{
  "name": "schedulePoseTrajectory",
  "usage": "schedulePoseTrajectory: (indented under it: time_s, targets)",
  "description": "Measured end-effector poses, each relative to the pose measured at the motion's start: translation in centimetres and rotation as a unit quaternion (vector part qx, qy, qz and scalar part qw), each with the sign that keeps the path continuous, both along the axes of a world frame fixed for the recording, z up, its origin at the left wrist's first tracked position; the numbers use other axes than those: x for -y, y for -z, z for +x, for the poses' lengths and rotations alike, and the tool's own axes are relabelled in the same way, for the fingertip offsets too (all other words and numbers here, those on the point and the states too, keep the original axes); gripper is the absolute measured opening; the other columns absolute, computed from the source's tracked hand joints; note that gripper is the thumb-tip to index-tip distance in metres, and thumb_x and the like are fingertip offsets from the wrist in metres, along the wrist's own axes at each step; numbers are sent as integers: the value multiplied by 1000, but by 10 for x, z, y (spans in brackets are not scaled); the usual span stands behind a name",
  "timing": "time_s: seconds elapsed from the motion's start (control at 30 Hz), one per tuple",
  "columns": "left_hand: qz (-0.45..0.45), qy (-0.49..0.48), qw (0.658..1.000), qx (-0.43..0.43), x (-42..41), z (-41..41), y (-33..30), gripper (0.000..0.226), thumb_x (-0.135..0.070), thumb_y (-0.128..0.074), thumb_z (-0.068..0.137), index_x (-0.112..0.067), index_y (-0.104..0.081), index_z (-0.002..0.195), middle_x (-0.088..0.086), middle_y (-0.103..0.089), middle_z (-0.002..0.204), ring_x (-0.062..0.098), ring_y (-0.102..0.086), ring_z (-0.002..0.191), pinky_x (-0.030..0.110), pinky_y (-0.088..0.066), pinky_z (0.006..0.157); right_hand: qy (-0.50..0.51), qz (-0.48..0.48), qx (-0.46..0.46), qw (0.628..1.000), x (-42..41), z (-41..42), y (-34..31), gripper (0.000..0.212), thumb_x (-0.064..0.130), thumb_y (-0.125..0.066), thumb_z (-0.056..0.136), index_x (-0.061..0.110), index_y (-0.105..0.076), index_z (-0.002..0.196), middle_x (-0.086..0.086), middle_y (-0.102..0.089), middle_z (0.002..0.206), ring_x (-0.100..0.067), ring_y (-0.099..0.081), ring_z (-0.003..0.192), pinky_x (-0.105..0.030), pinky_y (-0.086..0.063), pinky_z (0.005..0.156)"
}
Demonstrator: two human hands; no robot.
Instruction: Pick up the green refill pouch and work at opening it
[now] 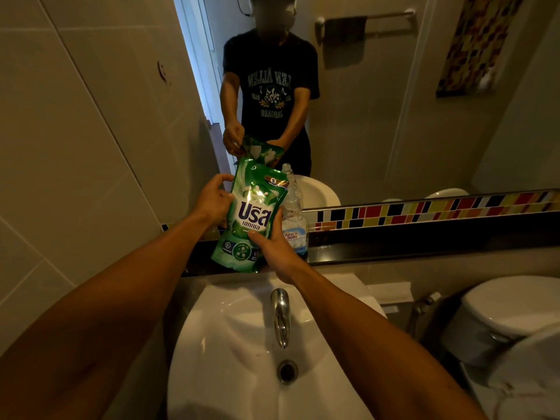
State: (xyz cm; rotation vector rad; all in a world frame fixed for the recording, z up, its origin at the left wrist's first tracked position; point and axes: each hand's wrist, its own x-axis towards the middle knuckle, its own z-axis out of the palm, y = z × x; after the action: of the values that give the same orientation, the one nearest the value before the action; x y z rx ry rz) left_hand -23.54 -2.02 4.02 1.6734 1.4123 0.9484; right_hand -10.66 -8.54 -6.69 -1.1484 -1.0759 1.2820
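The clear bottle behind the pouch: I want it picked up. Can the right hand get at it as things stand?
Probably not at once: the right hand grips the green pouch, which stands before the clear bottle. The bottle's right side looks unobstructed.

Green detergent pouch (253, 219) upright, slightly tilted, above ledge, before mirror
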Motion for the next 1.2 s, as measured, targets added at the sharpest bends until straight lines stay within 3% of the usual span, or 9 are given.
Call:
schedulePoseTrajectory:
  time_s: [0.1, 0.3, 0.4, 0.47, 0.63, 0.73, 0.8, 1.0, 1.2]
  targets:
    - [2, 9, 1000, -18, -3, 2, -5, 38, 1, -49, 98, -15, -47, 133, 9, -60, 74, 23, -60, 60, 35, -52, 51, -7, 5, -5, 1000, -2, 0, -1, 106, 26, -69, 94, 54, 11, 158, -1, -54, 152, -21, -59, 130, -55, -50, 109]
    - [-8, 14, 999, -46, -10, 8, -13, 40, 2, -49, 97, -15, -47, 133, 12, -57, 80, 26, -60, 68, 39, -54, 56, -2, 5, -34, 999, -3, -1, -6, 102, 22, -67, 98, 47, 10, 160, -6, -51, 154, -27, -58, 132, -60, -51, 104]
    - [-17, 13, 999, -49, -11, 11, -15, 39, 2, -50, 97, -14, -47, 133, 12, -56, 81, 28, -60, 71, 41, -54, 57, -7, 6, -55, 998, -4, 0, -5, 96, 17, -63, 102, 43, 8, 161, -4, -50, 154, -12, -64, 114, -40, -62, 80]
    - [-21, 14, 998, -53, -11, 11, -18, 38, 2, -51, 97, -15, -48, 132, 10, -56, 82, 27, -60, 69, 38, -52, 54, -13, 4, -64, 998, -3, 0, -7, 94, 16, -61, 103, 43, 7, 161, -3, -49, 154, -6, -62, 106, -30, -58, 68]
    - [-19, 13, 997, -77, -13, 13, -25, 41, 4, -53, 95, -12, -48, 133, 7, -55, 77, 19, -57, 62, 31, -52, 47, -18, -1, -84, 996, 1, -1, -13, 89, 17, -61, 103, 43, 1, 161, -5, -49, 155, -19, -58, 120, -39, -59, 77]
    - [-19, 10, 995, -92, -14, 13, -28, 44, 6, -52, 95, -10, -48, 135, 7, -54, 78, 20, -56, 65, 36, -51, 56, -22, -23, -83, 996, 2, -3, -17, 89, 23, -63, 102, 51, 0, 158, -1, -50, 153, -29, -59, 126, -61, -58, 83]
    - [-21, 8, 995, -101, -15, 14, -31, 45, 7, -52, 95, -11, -48, 135, 8, -54, 79, 20, -55, 64, 34, -50, 53, -26, -33, -78, 996, 3, -4, -18, 89, 26, -64, 101, 57, 0, 156, 1, -51, 152, -31, -59, 126, -71, -55, 85]
    - [-22, 10, 991, -129, -15, 16, -39, 46, 6, -52, 95, -12, -48, 137, 21, -56, 102, 32, -60, 82, 38, -52, 57, -34, -37, -92, 995, 1, -4, -22, 89, 24, -63, 101, 59, 0, 154, -1, -51, 149, -27, -58, 120, -70, -54, 86]
    - [-29, 11, 989, -146, -13, 18, -43, 46, 6, -54, 95, -11, -47, 137, 20, -55, 100, 34, -59, 85, 42, -54, 64, -32, -48, -100, 993, 4, -4, -26, 91, 21, -61, 102, 57, 2, 156, -3, -50, 152, -35, -55, 131, -76, -51, 88]
